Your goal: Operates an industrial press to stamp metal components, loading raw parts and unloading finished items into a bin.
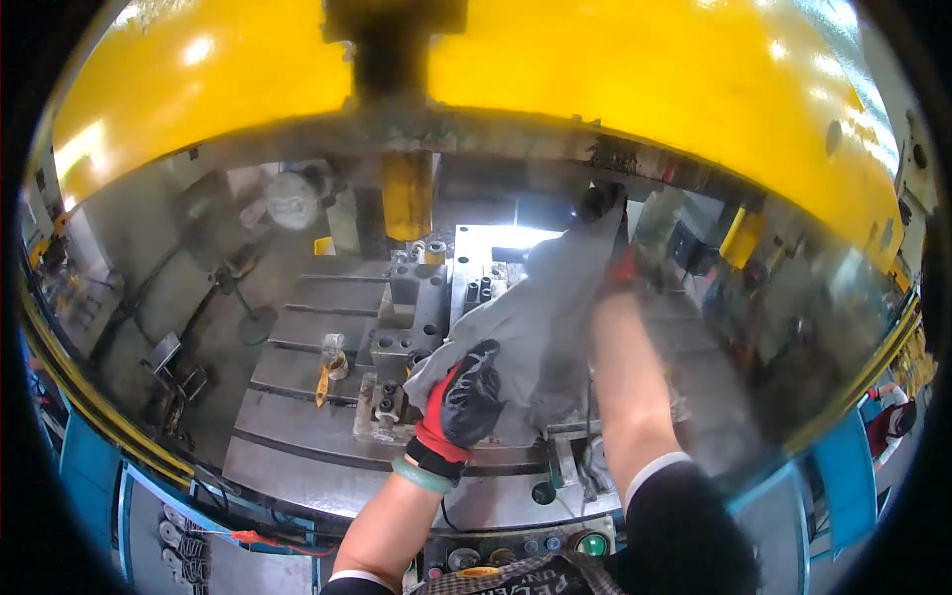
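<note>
Dark sleeve (684,526) is filling lower right; left hand (471,402) is pinching grey sheet (535,307); right hand (601,202) is blurring at its top, can't tell grip.

grey sheet (531,327), yellow machine (595,59), green button (593,544)

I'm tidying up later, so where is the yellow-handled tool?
In the head view, the yellow-handled tool is left of centre on the slotted metal bed, to the left of the gloved left hand.
</note>
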### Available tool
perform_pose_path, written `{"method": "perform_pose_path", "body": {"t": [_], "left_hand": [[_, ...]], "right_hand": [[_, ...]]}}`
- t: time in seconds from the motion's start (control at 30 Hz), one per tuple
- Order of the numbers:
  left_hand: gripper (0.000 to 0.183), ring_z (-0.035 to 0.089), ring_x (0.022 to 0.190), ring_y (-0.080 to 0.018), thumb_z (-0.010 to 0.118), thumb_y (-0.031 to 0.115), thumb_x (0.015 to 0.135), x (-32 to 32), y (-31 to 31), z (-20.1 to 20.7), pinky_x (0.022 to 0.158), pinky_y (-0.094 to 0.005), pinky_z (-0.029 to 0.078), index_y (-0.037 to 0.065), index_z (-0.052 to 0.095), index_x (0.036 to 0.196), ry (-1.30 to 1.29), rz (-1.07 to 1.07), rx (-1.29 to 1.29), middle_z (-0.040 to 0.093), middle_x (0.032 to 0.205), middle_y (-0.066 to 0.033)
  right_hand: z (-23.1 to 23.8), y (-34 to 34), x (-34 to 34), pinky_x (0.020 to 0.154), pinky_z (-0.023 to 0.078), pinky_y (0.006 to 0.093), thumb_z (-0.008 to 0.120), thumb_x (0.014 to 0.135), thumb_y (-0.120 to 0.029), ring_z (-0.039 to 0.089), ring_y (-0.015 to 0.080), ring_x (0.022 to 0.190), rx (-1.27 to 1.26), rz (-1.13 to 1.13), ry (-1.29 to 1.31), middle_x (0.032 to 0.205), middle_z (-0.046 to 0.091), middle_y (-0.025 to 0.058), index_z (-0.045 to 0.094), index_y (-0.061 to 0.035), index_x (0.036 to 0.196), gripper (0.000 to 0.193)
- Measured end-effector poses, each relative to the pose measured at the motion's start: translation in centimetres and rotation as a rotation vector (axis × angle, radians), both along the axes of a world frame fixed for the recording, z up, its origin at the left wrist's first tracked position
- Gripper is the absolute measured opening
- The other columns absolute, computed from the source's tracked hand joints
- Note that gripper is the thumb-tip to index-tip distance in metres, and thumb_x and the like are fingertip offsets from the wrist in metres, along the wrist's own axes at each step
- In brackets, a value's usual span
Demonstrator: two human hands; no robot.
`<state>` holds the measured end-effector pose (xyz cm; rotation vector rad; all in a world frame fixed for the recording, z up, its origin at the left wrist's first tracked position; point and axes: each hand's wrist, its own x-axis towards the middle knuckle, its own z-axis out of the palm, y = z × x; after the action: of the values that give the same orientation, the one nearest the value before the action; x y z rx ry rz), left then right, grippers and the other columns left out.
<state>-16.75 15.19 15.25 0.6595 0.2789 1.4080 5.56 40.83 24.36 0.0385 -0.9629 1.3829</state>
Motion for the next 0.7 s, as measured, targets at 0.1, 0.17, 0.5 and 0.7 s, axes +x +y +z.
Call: {"method": "perform_pose_path", "body": {"t": [0.1,0.17,0.5,0.7], "left_hand": [[0.026,0.053,0.094,-0.0125,0.050,0.012,0.091,-0.5,-0.5,0.0,0.080,-0.0236,0.044,0.005,0.055,0.115,0.684,0.403,0.190,0.057,0.104,-0.0051],[0.026,0.053,0.100,-0.0145,0.050,0.011,0.091,-0.6,-0.5,0.1,0.084,-0.0252,0.044,0.004,0.056,0.115,0.787,0.539,0.283,0.058,0.107,-0.0059],[0.023,0.053,0.087,-0.0065,0.049,0.011,0.092,-0.8,-0.6,1.3,0.078,-0.0197,0.042,0.003,0.057,0.112,0.022,0.132,-0.086,0.058,0.098,-0.0012],[0.024,0.054,0.080,-0.0075,0.048,0.014,0.092,-0.1,0.8,-0.1,0.071,-0.0183,0.043,0.003,0.057,0.111,0.021,0.096,-0.116,0.059,0.094,-0.0027]], "right_hand": [[0.0,-0.7,-1.4,0.084,0.045,0.0323,0.041,0.094,-0.034,0.055,0.0213,0.090,-0.035,0.095,0.080,0.102,0.058,0.0074,0.052,-0.0079,0.117,0.036],[0.2,-2.5,-1.4,0.083,0.045,0.0321,0.042,0.094,-0.034,0.056,0.0211,0.090,-0.102,0.370,0.205,0.102,0.058,0.0075,0.052,-0.0076,0.116,0.036],[2.6,-3.6,-0.4,0.086,0.044,0.0313,0.044,0.092,-0.025,0.055,0.0214,0.098,0.019,0.254,-0.265,0.111,0.057,0.0113,0.051,-0.0051,0.118,0.034],[3.0,-4.1,0.3,0.101,0.031,0.0330,0.041,0.090,-0.023,0.040,0.0276,0.120,0.515,-0.735,-1.188,0.130,0.043,0.0154,0.042,-0.0050,0.129,0.043]]}}
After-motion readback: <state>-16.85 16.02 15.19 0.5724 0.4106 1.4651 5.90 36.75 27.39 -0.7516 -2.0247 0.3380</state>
